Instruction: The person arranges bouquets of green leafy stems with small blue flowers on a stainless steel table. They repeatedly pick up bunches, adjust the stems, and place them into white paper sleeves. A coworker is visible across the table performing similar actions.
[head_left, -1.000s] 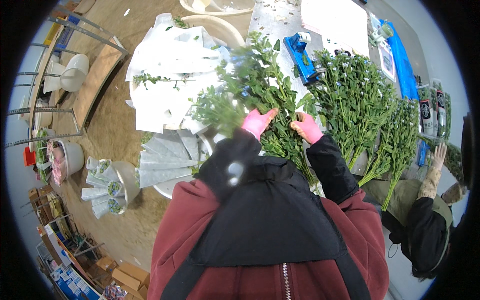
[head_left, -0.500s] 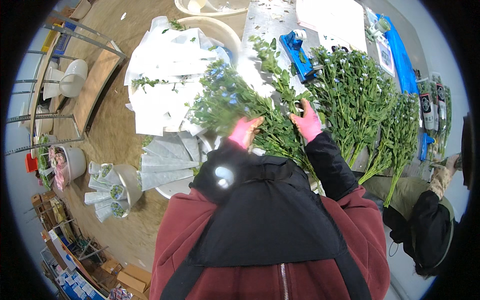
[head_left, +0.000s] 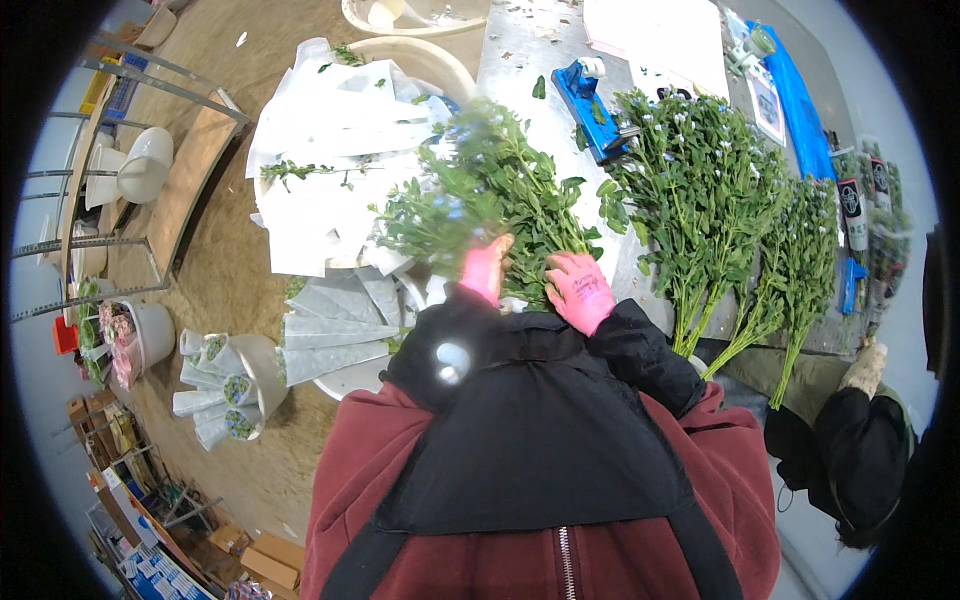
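Observation:
In front of me is a leafy bunch of blue-flowered stems [head_left: 515, 185], its left part blurred by motion. My left hand [head_left: 486, 270], in a pink glove with bare-looking fingertips, is closed round the lower stems on the left. Close beside it on the right, my right hand [head_left: 582, 290], also pink-gloved, curls back-up over the stems of the same bunch. The stem ends are hidden behind my hands and sleeves. Right of the bunch, a loose leafy sprig [head_left: 615, 207] lies on the metal table [head_left: 520, 60]. Larger flower bunches [head_left: 700, 190] are laid out farther right.
A blue tape dispenser [head_left: 590, 110] stands beyond the bunch. White wrapping sheets [head_left: 335, 130] cover a tub at left. Wrapped bouquets [head_left: 335, 330] and a bucket of bouquets [head_left: 262, 375] stand lower left. Another person's arm [head_left: 865, 370] reaches in at far right.
My right hand has moved left and nearer to me, joining the stems beside my left hand. The sprig it was at now lies on the table. The other person's hand has moved nearer.

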